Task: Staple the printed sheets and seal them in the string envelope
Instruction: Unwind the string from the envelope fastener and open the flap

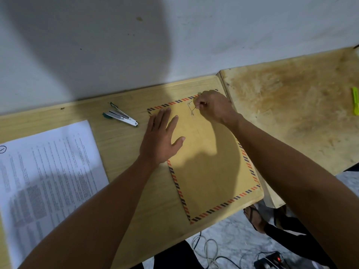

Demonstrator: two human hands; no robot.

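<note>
A tan string envelope [209,167] with a red and dark striped border lies flat on the wooden desk [120,144]. My left hand [161,138] presses flat on its upper left part, fingers spread. At the envelope's top edge my right hand [213,105] pinches the thin closure string [192,110], which runs between the two small round buttons. A stack of printed sheets [48,179] rests at the desk's left. The silver and dark green stapler [120,115] lies between the sheets and the envelope, near the wall.
A white wall [136,45] runs along the desk's far edge. A second, stained wooden table [291,113] adjoins on the right, with a bright green object [355,103] at its right side. Cables and a power strip [272,259] lie on the floor below.
</note>
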